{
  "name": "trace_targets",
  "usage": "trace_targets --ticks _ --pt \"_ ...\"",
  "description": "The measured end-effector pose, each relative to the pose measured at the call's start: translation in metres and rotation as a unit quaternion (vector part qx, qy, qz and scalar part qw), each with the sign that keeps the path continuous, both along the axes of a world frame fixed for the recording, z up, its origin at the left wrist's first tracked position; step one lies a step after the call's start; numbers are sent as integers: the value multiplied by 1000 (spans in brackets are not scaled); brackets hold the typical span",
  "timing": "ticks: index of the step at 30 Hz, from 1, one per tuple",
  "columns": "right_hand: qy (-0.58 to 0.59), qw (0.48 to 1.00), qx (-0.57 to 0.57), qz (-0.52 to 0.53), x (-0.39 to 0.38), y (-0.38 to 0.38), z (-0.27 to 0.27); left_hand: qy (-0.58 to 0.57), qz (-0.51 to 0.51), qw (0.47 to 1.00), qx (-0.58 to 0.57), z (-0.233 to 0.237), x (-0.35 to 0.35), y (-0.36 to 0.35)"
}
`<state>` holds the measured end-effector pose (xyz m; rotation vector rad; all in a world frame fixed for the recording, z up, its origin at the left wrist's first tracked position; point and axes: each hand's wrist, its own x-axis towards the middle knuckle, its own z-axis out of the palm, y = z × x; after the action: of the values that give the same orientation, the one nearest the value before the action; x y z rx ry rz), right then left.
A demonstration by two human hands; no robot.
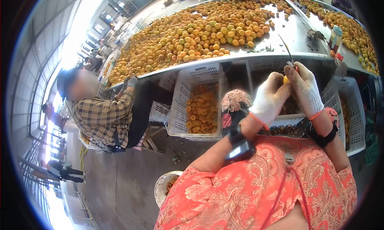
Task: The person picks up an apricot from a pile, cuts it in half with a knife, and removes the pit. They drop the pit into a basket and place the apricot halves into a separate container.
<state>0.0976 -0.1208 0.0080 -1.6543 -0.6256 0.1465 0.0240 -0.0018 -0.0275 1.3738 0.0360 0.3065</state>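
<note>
My left hand (269, 97), in a white glove with an orange cuff, is closed with its fingertips on a small orange-yellow apricot (285, 80). Beside it, my gloved right hand (305, 88) is closed around a knife (286, 46). The thin blade points up and away over the edge of the metal table. Both hands meet at the apricot, most of which their fingers hide. Beyond them, a large heap of whole apricots (212, 34) covers much of the table (288, 34).
A white crate (174, 122) of cut apricots (202, 110) stands under the table, left of my hands. Another crate (354, 90) is at right. A bucket (160, 190) sits by my left side. A bottle (336, 36) stands on the table. A co-worker in a checked shirt (104, 118) sits left.
</note>
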Motion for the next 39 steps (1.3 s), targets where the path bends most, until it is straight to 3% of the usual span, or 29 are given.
trace_targets --ticks 3,7,10,13,18,19,21,24,28,30,33,39 --pt "9 1000 16 19 1 2 -2 -26 -16 998 -55 -4 -1 -3" --pt "8 998 55 25 1 7 -6 6 -19 999 -30 -5 0 -3" --pt "108 992 57 17 -12 6 12 21 -24 999 -22 -6 0 -3" --pt "59 997 42 24 -4 5 4 -55 -10 998 5 -7 -3 -7" --pt "-10 999 34 7 -4 5 -3 37 -44 972 -226 -12 -1 -14" --pt "-40 999 16 -3 -5 6 -2 38 -48 973 -225 -13 2 -19" --pt "-31 999 32 -6 -6 6 -2 31 18 957 -286 -8 7 -30" --pt "-26 999 39 -10 -3 3 -1 -52 18 974 -219 -24 13 -29" --pt "-23 999 10 -24 -1 3 2 -23 3 991 -128 -9 5 -26" --pt "-64 997 -21 -46 -1 2 -2 137 -3 960 -245 -4 7 -26" --pt "-146 983 -85 -75 -9 1 0 245 8 911 -333 2 8 -27" --pt "-230 959 -139 -90 -15 -1 -4 164 -55 866 -469 -12 16 -33"
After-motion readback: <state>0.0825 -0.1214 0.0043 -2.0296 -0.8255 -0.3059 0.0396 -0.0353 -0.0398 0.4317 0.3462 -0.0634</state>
